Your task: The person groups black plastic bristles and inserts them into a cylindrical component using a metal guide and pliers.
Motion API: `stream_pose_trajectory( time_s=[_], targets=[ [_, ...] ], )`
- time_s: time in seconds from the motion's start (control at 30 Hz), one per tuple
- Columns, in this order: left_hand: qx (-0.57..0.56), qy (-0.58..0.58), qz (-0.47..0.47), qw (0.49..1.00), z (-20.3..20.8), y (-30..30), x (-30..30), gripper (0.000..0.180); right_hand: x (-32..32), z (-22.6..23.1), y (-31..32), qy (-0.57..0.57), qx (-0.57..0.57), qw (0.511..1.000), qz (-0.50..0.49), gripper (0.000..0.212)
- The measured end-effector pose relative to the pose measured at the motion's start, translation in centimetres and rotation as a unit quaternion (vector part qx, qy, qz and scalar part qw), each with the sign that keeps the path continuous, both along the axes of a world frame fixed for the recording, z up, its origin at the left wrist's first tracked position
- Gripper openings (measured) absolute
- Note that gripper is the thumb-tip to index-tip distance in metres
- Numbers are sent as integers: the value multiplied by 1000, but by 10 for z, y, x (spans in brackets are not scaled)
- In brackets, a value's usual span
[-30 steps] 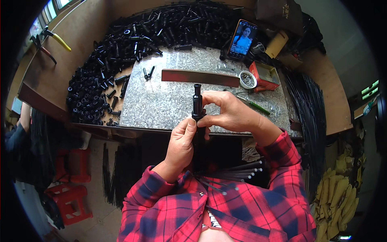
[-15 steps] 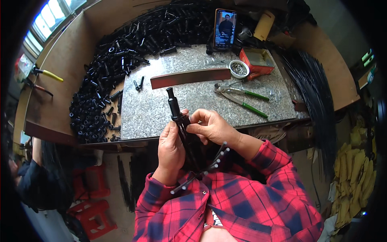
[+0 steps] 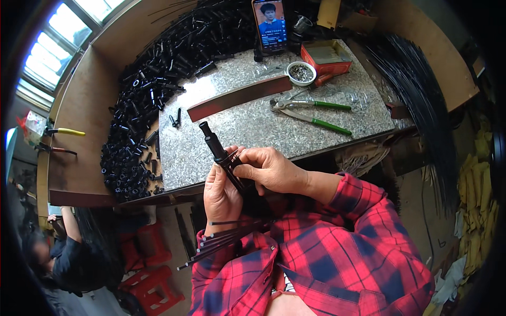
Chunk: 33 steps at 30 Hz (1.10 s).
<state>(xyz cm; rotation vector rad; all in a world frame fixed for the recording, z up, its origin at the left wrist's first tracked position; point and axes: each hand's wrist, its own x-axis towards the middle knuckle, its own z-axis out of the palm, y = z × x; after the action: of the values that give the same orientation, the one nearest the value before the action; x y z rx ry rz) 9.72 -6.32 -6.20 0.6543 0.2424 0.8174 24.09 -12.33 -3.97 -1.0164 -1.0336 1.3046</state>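
Observation:
A black umbrella frame (image 3: 212, 143) is between my hands, its tubular end tilted up and to the left over the board's near edge. Its thin black ribs (image 3: 224, 241) fan out below, their ends over my left sleeve. My left hand (image 3: 220, 196) is closed around the frame under its collar. Fingers of my right hand (image 3: 270, 167) pinch at the ribs beside that collar; whatever small piece may be in the pinch is hidden. Beyond my hands a dark reddish strip (image 3: 240, 98) lies on the speckled board (image 3: 211, 174). Green-handled cutting pliers (image 3: 329, 125) rest to its right.
Loose black tubular parts (image 3: 129, 147) are heaped left and behind. A phone (image 3: 271, 29) stands at the back, near a white bowl (image 3: 301, 83) of small metal bits and a red box (image 3: 334, 67). Long black rods (image 3: 421, 100) hang over the right edge. Another person (image 3: 79, 258) is lower left.
The whole view has shifted and turned a little. The umbrella frame leans further left, and its ribs have swung to the lower left. Both hands remain at the collar.

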Motion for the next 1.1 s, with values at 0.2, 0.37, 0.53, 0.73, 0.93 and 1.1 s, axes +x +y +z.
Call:
stream_pose_trajectory(
  time_s=[0.2,0.37,0.53,0.73,0.93,1.1],
  targets=[
    [-30,-6,0,1000,-4,0,-1,43,2,1,1,-13,-6,1000,6,17],
    [21,13,-25,999,-4,1,-3,47,2,-1,1,-15,0,1000,18,17],
    [63,33,-43,997,-2,6,-3,48,5,-6,2,25,-12,998,53,22],
    [73,16,-60,995,1,7,0,54,11,-6,2,27,-10,996,86,23],
    [0,4,-39,999,-6,7,-1,62,13,-2,3,24,6,995,92,22],
    [-14,14,-37,999,1,4,2,66,12,-6,5,21,-1,996,87,22]
  ],
)
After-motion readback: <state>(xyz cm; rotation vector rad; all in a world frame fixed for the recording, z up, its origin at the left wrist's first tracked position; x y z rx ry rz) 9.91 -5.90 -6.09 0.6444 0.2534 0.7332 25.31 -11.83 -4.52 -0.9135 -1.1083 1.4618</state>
